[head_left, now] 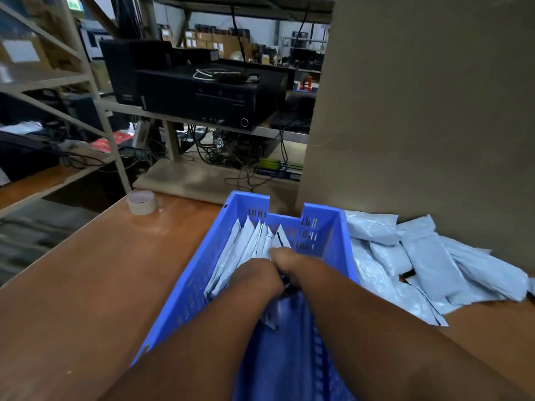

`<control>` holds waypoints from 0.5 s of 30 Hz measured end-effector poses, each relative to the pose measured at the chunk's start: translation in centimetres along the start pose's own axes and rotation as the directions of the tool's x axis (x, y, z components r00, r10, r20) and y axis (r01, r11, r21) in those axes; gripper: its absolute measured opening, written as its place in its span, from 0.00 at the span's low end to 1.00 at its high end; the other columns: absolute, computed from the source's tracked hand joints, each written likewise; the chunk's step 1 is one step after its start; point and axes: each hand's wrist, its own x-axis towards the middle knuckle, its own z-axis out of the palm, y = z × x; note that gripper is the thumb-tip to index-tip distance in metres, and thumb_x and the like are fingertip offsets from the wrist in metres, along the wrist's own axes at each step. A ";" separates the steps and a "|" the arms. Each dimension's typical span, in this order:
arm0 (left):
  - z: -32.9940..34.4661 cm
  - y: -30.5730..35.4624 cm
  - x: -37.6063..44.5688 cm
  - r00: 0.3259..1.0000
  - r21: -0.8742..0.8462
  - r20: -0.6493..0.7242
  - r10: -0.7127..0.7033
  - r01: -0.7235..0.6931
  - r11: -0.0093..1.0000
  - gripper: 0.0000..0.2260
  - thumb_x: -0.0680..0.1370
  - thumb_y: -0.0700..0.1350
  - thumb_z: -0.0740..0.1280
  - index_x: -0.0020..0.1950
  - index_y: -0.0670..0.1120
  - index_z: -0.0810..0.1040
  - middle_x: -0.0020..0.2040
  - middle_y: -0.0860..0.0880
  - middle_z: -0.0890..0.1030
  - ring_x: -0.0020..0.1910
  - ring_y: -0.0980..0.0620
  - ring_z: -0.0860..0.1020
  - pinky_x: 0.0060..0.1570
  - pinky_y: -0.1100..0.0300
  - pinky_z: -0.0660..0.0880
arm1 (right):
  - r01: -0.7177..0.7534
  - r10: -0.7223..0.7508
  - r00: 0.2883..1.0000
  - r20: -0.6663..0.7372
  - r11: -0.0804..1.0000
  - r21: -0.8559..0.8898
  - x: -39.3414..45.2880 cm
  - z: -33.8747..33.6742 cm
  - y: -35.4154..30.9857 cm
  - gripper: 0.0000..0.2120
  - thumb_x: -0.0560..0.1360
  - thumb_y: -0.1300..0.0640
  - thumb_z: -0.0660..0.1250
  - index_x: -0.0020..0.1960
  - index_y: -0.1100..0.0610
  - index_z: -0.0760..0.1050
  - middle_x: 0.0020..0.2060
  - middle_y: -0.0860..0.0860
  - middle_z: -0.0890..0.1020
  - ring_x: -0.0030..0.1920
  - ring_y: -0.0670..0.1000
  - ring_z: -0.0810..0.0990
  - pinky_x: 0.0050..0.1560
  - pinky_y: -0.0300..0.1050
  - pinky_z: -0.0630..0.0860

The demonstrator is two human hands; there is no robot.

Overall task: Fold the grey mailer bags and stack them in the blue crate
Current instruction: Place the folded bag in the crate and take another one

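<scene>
A blue slotted crate [202,264] stands on the brown table in front of me. Several folded grey mailer bags [249,241] stand on edge in its far half. Both my hands are down inside the crate, side by side. My left hand [257,276] and my right hand [292,264] press against the near end of the row of bags, fingers hidden among them. A folded bag [269,316] shows below my wrists; which hand grips it I cannot tell. A loose pile of grey mailer bags [419,261] lies right of the crate.
A roll of tape [141,202] sits at the table's far left corner. A tall cardboard wall [419,111] rises behind the pile on the right. Metal shelving with black computer cases [197,91] and cables stands beyond the table.
</scene>
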 end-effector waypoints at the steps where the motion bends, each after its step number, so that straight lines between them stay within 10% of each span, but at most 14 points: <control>1: -0.3 0.0 0.2 1.000 -0.006 0.011 -0.021 0.022 1.000 0.16 0.76 0.52 0.73 0.62 0.49 0.84 0.59 0.47 0.85 0.58 0.43 0.84 0.61 0.49 0.81 | -0.030 0.027 0.999 0.020 0.988 0.150 0.4 0.5 -0.2 0.19 0.88 0.52 0.52 0.58 0.62 0.77 0.49 0.61 0.81 0.56 0.62 0.81 0.67 0.60 0.77; 8: -0.7 -0.9 1.7 0.991 0.004 -0.111 -0.081 0.082 0.997 0.18 0.85 0.52 0.63 0.71 0.46 0.81 0.68 0.48 0.82 0.67 0.47 0.80 0.65 0.51 0.77 | -0.128 0.071 0.988 0.134 0.868 0.480 3.2 2.9 0.6 0.25 0.83 0.38 0.63 0.62 0.60 0.80 0.50 0.59 0.88 0.54 0.62 0.85 0.63 0.60 0.80; 13: -0.9 -1.2 1.3 0.996 0.047 -0.084 0.009 -0.005 0.999 0.21 0.77 0.55 0.74 0.68 0.49 0.82 0.68 0.49 0.82 0.68 0.45 0.80 0.62 0.51 0.77 | -0.018 0.033 0.999 -0.027 0.893 0.450 6.9 2.6 1.3 0.46 0.69 0.22 0.67 0.76 0.49 0.66 0.63 0.54 0.82 0.58 0.59 0.83 0.59 0.64 0.82; 15: -1.2 -1.2 1.1 0.996 0.049 -0.093 0.015 -0.010 0.999 0.23 0.77 0.56 0.74 0.69 0.49 0.81 0.69 0.48 0.81 0.69 0.44 0.79 0.64 0.50 0.76 | -0.045 0.010 0.998 0.068 0.842 0.538 5.6 2.2 0.9 0.39 0.73 0.23 0.66 0.73 0.48 0.75 0.58 0.52 0.87 0.56 0.59 0.86 0.57 0.61 0.83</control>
